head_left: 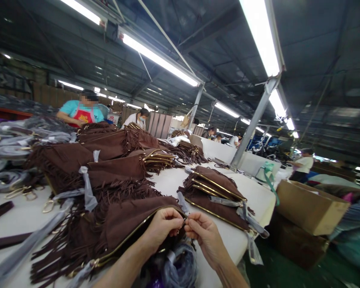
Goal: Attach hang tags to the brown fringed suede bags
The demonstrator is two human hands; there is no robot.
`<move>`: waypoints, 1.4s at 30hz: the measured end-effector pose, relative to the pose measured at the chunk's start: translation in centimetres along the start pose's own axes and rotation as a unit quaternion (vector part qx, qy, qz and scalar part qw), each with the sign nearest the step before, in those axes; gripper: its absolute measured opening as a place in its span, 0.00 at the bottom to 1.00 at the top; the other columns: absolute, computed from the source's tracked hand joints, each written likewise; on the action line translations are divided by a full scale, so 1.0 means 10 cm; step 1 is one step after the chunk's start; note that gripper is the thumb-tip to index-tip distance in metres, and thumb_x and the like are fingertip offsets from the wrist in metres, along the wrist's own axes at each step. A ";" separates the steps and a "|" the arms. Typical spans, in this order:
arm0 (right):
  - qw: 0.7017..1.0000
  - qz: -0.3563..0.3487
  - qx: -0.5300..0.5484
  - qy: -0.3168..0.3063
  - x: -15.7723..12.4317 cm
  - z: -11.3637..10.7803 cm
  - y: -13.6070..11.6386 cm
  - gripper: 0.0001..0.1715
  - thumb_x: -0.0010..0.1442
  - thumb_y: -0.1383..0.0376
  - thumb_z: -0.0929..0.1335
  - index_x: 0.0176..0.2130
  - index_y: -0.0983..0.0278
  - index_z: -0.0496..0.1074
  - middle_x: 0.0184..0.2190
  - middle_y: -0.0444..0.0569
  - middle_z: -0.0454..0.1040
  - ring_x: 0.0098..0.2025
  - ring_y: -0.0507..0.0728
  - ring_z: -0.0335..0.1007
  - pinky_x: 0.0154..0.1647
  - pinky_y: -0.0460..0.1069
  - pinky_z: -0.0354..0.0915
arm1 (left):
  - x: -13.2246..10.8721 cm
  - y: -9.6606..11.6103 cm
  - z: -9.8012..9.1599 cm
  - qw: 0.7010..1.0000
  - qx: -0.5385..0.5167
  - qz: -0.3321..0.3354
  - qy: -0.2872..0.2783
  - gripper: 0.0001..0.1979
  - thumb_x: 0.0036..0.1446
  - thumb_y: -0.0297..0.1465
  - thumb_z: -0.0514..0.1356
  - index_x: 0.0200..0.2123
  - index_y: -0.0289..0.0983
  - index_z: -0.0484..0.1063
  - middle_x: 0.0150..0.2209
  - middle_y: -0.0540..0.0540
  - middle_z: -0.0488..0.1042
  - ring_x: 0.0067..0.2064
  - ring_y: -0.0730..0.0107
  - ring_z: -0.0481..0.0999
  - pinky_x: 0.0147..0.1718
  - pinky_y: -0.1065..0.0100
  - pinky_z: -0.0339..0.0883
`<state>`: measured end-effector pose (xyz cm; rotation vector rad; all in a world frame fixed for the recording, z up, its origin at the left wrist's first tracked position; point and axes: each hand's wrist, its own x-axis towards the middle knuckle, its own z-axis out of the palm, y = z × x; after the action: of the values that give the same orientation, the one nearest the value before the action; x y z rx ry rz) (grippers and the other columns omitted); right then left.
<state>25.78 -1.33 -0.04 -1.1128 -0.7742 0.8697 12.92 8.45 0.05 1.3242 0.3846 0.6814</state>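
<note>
A dark brown fringed bag [129, 220] with a gold zip along its gaping top edge lies on the white table in front of me. At the far end of that zip, my left hand [167, 224] is closed, thumb and fingers pinched together over the opening. My right hand [204, 235] pinches just beside it, fingertips almost touching the left ones. Between them shows a small dark bit with a metal glint, too small to name. Below my hands lies a coiled strap in clear wrap [180, 265].
Stacked brown fringed bags [216, 184] with gold zips lie at the right of the white table [165, 182]; more bags [114, 172] are piled left. Wrapped straps [12, 148] heap at far left. A cardboard box [312, 208] stands off the right edge. A co-worker [84, 112] is across the table.
</note>
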 end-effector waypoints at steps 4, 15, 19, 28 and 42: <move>0.999 -0.017 -0.041 -0.026 -0.02 0.01 -0.02 0.19 0.45 0.57 0.80 0.30 0.65 0.74 0.24 0.43 0.76 0.25 0.50 0.71 0.24 0.42 0.67 | -0.05 0.06 0.01 1.000 0.031 0.004 -0.006 0.09 0.41 0.36 0.60 0.21 0.36 0.66 0.15 0.57 0.59 0.20 0.79 0.53 0.20 0.72 0.45; 0.993 -0.042 -0.088 -0.060 -0.07 0.00 -0.02 0.18 0.50 0.55 0.77 0.30 0.65 0.73 0.23 0.42 0.73 0.24 0.50 0.68 0.28 0.45 0.64 | -0.03 0.02 0.03 0.994 0.097 0.033 -0.027 0.06 0.43 0.32 0.57 0.21 0.35 0.66 0.20 0.54 0.63 0.24 0.76 0.57 0.25 0.72 0.51; 0.993 -0.046 -0.097 -0.055 -0.07 0.02 -0.03 0.19 0.49 0.53 0.77 0.29 0.64 0.72 0.22 0.42 0.72 0.24 0.51 0.67 0.28 0.45 0.64 | -0.04 0.01 0.03 0.994 0.104 0.036 -0.029 0.07 0.43 0.33 0.57 0.21 0.35 0.66 0.21 0.54 0.64 0.25 0.75 0.58 0.25 0.72 0.52; 0.992 -0.053 -0.107 -0.045 -0.06 0.02 -0.01 0.20 0.48 0.53 0.77 0.28 0.64 0.72 0.21 0.42 0.71 0.24 0.52 0.67 0.28 0.46 0.65 | -0.04 0.00 0.03 0.993 0.102 0.046 -0.024 0.07 0.44 0.33 0.57 0.21 0.35 0.66 0.21 0.53 0.64 0.26 0.74 0.60 0.26 0.72 0.53; 0.974 -0.129 -0.183 -0.015 -0.05 0.02 0.07 0.15 0.50 0.55 0.75 0.25 0.63 0.73 0.21 0.42 0.72 0.26 0.54 0.67 0.30 0.47 0.63 | -0.01 -0.12 0.11 0.993 0.104 0.057 0.017 0.05 0.43 0.33 0.55 0.21 0.37 0.63 0.21 0.52 0.66 0.25 0.73 0.62 0.25 0.71 0.53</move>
<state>25.28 -1.51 -0.72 -1.2866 -1.1085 0.5359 13.81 7.44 -0.89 1.5425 0.4169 0.7763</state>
